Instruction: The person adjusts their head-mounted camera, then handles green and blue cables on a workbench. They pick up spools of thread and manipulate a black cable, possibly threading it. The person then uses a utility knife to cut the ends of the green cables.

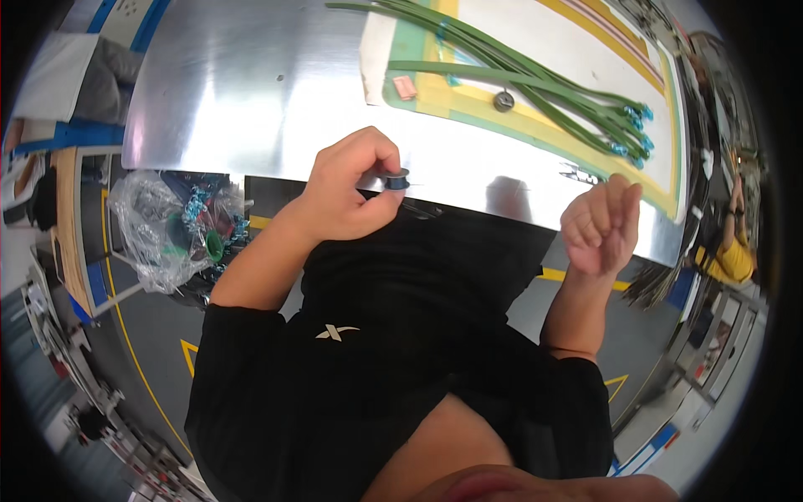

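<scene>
Between the thumb and forefinger of my left hand [351, 186] is a small spool [396, 178] with dark flanges and blue around its middle. It is held just over the near edge of the shiny metal table [242, 100]. My right hand [599, 224] is raised at the table's near right edge, its fingers curled in and pressed together; whatever they may pinch is too small to make out. Beyond both hands lies a bundle of long flat green strips [535, 82], with blue ties [633, 117] at their right ends.
A yellow-bordered board [468, 113] lies under the strips. On it sit a dark round metal piece [503, 101] and a pink block [404, 87]. A small metal tool [579, 173] rests near my right hand. A plastic bag [150, 230] hangs at left; a person in yellow [734, 251] is far right.
</scene>
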